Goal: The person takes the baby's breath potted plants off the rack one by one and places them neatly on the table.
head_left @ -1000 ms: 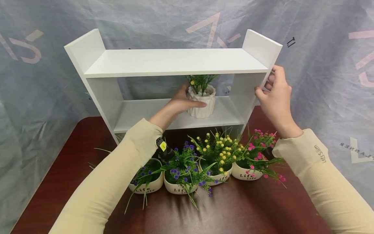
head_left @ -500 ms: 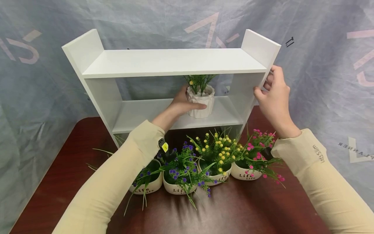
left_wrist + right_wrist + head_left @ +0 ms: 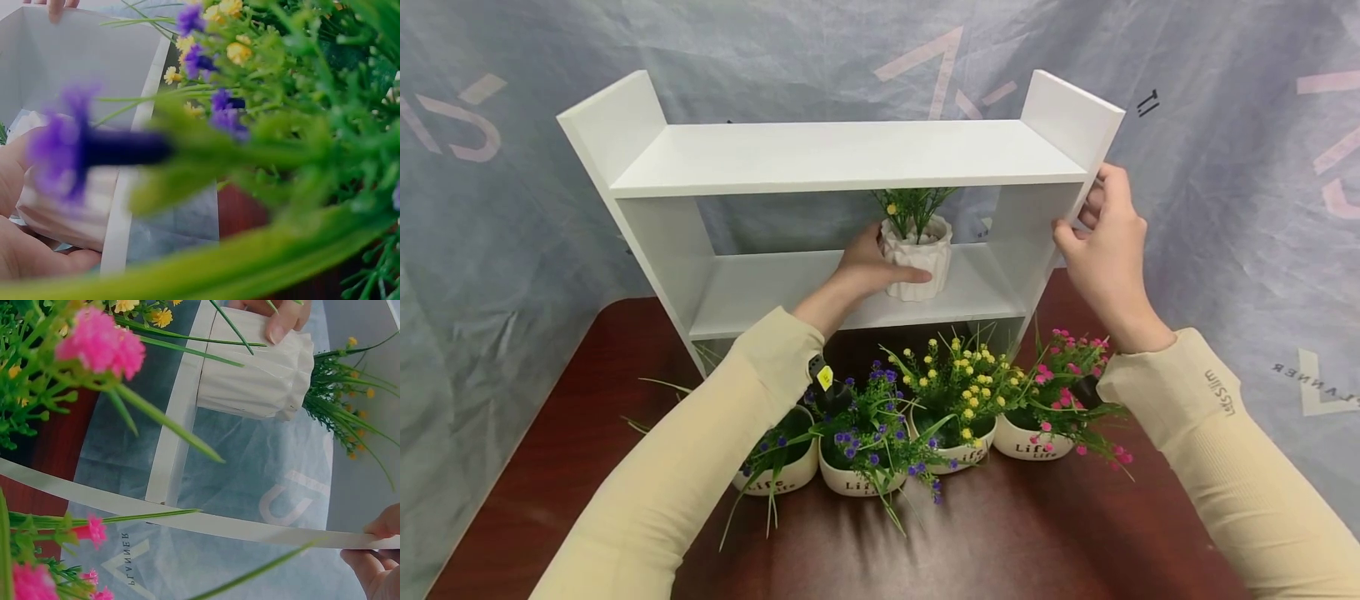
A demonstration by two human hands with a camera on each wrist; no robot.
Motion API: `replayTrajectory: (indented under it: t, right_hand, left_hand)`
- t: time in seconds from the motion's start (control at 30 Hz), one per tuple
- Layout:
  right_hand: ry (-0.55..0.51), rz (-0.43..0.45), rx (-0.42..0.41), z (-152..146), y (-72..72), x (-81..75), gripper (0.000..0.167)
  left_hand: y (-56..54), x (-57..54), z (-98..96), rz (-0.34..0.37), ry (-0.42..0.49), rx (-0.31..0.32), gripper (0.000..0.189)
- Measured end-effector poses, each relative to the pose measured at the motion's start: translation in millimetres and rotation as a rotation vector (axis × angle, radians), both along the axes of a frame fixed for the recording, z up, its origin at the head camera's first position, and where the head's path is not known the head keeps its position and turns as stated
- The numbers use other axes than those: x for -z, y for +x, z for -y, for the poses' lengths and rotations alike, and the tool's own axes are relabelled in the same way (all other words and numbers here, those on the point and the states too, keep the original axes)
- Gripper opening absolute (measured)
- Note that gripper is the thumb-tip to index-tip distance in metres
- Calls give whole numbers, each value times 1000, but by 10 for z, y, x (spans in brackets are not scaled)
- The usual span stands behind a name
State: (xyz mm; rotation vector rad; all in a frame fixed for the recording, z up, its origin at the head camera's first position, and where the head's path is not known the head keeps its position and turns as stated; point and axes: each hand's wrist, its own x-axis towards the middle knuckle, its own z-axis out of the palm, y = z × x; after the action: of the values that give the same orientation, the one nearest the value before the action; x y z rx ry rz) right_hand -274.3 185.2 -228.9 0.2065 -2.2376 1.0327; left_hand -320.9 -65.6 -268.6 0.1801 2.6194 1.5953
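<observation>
A white ribbed flowerpot (image 3: 934,265) with green stems and yellow blooms stands on the shelf unit's lower board, right of its middle. Around its left side, my left hand (image 3: 867,265) grips it, thumb across the front. The right wrist view shows the pot (image 3: 250,372) with its base against the board. My right hand (image 3: 1108,242) holds the right side panel of the white shelf unit (image 3: 850,157) by its front edge, thumb in front and fingers behind. In the left wrist view, blurred purple flowers (image 3: 59,150) cover part of the pot and left hand.
In front of the shelf, cream oval planters stand in a row on the dark red table (image 3: 985,542): purple-flowered (image 3: 861,483), yellow-flowered (image 3: 958,458) and pink-flowered (image 3: 1033,447). My left forearm passes over the leftmost planter (image 3: 786,477). A grey printed cloth (image 3: 820,67) hangs behind.
</observation>
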Motion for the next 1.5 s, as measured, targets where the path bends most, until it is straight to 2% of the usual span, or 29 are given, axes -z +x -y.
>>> replayTrajectory:
  t: [0.17, 0.33, 0.57, 0.73, 0.97, 1.27, 1.5]
  right_hand:
    - [0, -4, -5, 14, -11, 8, 48]
    - [-2, 2, -11, 14, -14, 15, 48]
    - [-11, 5, -2, -7, -21, 30, 48]
    - [-17, 6, -1, -13, -22, 22, 48]
    - [-14, 8, 10, -37, -18, 20, 49]
    - [-10, 3, 11, -57, -18, 24, 49]
    - [-21, 12, 18, -77, -17, 23, 49]
  left_hand:
    - [34, -23, 34, 5, -21, -18, 104]
    - [94, -24, 94, 3, -23, 3, 101]
    - [257, -16, 183, -87, -86, 53, 94]
    - [387, -20, 250, -68, -83, 38, 100]
    - [499, -65, 366, -74, -60, 31, 107]
    - [707, -103, 507, -70, 36, 91, 81]
    - [891, -134, 574, -77, -3, 91, 74]
